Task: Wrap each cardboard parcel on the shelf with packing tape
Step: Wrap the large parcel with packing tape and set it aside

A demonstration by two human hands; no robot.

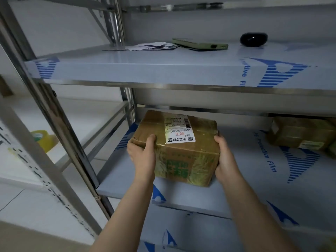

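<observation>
A brown cardboard parcel (179,148) with a white shipping label on top and glossy tape over its faces sits on the middle shelf (254,190). My left hand (142,157) grips its near left corner, thumb on the top face. My right hand (226,160) holds its right side, thumb along the top right edge. A second taped cardboard parcel (300,133) rests farther right on the same shelf. A yellowish roll of packing tape (43,140) lies on a neighbouring shelf at the left, behind the metal uprights.
The upper shelf (163,68) carries a green phone (200,44), some papers (152,46) and a black rounded object (253,39). Metal shelf posts (60,128) stand at the left. Blue-printed protective film covers the shelves.
</observation>
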